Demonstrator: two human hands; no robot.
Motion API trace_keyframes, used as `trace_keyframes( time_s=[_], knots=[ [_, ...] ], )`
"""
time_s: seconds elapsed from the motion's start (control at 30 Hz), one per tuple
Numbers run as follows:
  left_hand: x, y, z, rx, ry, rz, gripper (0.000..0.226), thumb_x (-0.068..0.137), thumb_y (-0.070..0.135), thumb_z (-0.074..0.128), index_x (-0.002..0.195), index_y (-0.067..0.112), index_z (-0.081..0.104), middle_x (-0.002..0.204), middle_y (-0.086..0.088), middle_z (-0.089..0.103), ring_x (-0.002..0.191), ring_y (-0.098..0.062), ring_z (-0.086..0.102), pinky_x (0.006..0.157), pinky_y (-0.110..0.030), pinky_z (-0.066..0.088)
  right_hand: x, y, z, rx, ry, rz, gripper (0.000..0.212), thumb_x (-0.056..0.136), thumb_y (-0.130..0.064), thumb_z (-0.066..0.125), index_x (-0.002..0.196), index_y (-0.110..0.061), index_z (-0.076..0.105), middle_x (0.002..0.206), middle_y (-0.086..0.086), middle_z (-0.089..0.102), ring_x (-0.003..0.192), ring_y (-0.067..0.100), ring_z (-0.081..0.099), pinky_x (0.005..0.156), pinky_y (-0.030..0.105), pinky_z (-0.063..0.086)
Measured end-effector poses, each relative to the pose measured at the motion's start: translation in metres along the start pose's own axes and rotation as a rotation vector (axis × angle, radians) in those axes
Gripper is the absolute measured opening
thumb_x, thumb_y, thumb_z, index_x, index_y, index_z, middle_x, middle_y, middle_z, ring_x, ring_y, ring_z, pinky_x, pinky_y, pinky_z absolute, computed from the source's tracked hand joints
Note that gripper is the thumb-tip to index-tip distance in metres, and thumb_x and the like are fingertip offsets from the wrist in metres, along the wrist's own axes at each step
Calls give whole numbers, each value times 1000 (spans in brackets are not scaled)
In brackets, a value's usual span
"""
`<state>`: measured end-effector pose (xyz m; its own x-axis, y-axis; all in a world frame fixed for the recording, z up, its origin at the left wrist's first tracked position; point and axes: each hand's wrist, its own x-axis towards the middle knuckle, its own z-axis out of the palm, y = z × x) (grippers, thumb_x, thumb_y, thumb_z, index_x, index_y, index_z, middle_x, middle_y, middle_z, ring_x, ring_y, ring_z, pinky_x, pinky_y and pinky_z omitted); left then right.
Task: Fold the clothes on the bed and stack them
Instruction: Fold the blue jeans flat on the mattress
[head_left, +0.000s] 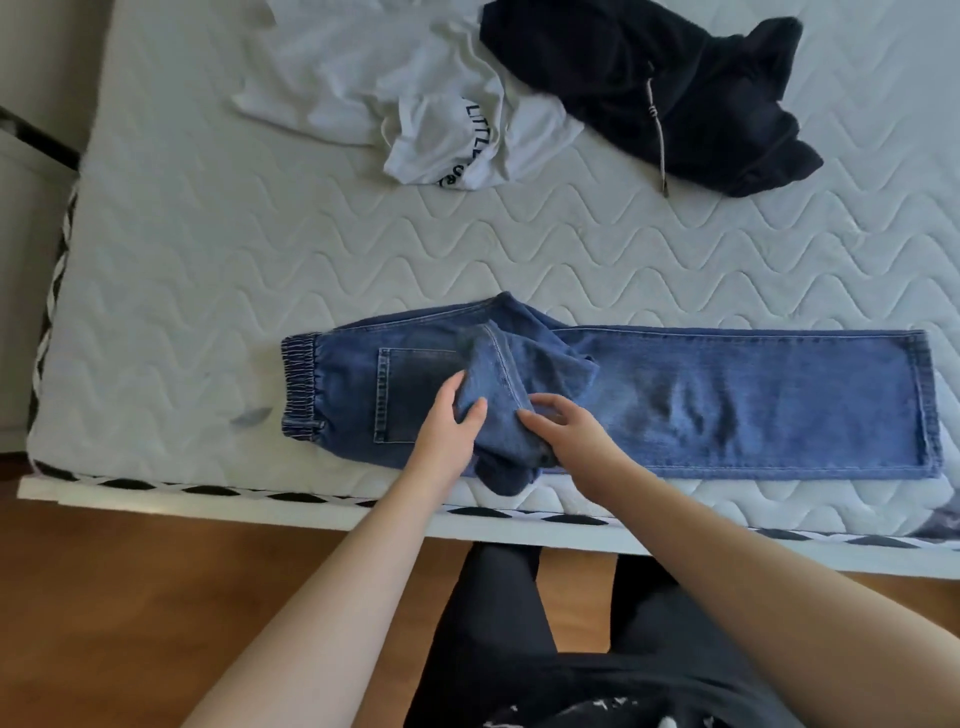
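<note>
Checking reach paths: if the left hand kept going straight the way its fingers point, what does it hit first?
Likely the jeans: the left hand already grips their bunched crotch fold, fingers pointing up-right across it. Farther on lies bare mattress.

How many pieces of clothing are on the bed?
3: blue jeans along the near edge, white T-shirt at the far side, black hoodie right of it. None seems hidden.

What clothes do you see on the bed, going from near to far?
Blue jeans held by the hands, left hand and right hand, near the bed's edge → white T-shirt and black hoodie at the far side, the shirt left of the hoodie.
</note>
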<state>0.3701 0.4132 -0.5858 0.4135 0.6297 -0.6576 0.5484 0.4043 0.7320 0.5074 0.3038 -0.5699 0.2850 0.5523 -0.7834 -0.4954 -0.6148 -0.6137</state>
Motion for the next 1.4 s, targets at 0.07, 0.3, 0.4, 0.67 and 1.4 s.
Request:
trace_keyframes(
  time_s=[0.07, 0.3, 0.4, 0.67, 1.4],
  knots=[
    [-12, 13, 7, 0, -90, 51, 56, 99, 28, 56, 143, 52, 31, 141, 22, 38, 124, 0, 44, 104, -28, 40, -18, -11, -7, 1, -29, -23, 23, 96, -30, 62, 117, -21, 66, 107, 3, 73, 95, 15, 71, 76, 26, 58],
    [-44, 57, 21, -560, -301, -91, 31, 102, 14, 50, 127, 29, 62, 126, -5, 67, 112, -21, 66, 79, -29, 56, -72, -24, -38, 27, 15, -136, 38, 100, -15, 36, 119, -26, 68, 123, 5, 66, 117, 19, 59, 101, 32, 45],
    [-61, 72, 39, -593, -285, -143, 25, 102, 17, 51, 121, 25, 65, 114, -10, 71, 101, -28, 68, 81, -35, 55, -94, -27, -43, 48, -111, -262, 30, 99, -12, 45, 122, -20, 64, 118, 0, 70, 113, 12, 63, 88, 18, 48],
    [-112, 122, 96, 119, -212, -230, 31, 95, 46, 50, 82, 19, 57, 73, -6, 55, 56, -19, 48, 50, -24, 35, -133, -40, -71, -119, 62, -392, 12, 89, -20, 71, 94, -18, 61, 80, -14, 70, 74, 1, 65, 63, 16, 51],
    [-149, 181, 182, 1034, -308, 636, 43, 73, 53, 58, 102, 23, 67, 100, 10, 70, 93, -13, 64, 80, -22, 44, -231, -32, -247, -259, 290, -537, 24, 81, -18, 78, 93, -31, 61, 81, -11, 67, 70, 9, 62, 59, 17, 47]
  ],
)
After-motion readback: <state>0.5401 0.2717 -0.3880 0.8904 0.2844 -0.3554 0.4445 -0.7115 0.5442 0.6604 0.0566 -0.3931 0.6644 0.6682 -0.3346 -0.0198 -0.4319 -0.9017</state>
